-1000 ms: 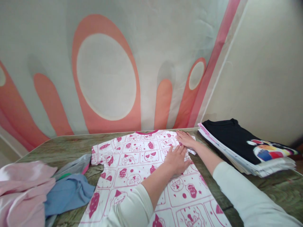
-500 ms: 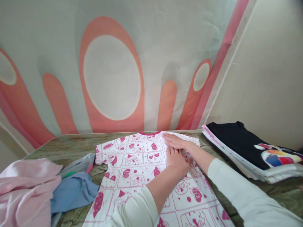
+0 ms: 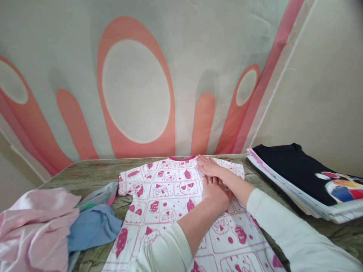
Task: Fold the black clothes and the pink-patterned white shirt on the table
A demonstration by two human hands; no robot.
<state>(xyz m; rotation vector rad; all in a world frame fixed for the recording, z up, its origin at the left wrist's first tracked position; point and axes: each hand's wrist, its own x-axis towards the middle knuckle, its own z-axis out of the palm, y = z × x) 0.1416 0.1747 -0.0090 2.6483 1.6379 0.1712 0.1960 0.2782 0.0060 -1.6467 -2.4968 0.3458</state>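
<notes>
Both the left hand (image 3: 217, 194) and right hand (image 3: 209, 166) lie on the printed shirt (image 3: 177, 206), spread across the frame's lower centre, fingers extended and grasping nothing; uneven sideways pressure from the palms could ruck the fabric.

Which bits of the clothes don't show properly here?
All in the head view:
White shirt: its bottom is cut off by the lower edge; the left hand and right hand hide some print.
Pink cloth: cut off by the left edge.
Grey cloth: partly hidden by the blue cloth.
Stack: cut off by the right edge; the black shirt on top hides most below.
</notes>
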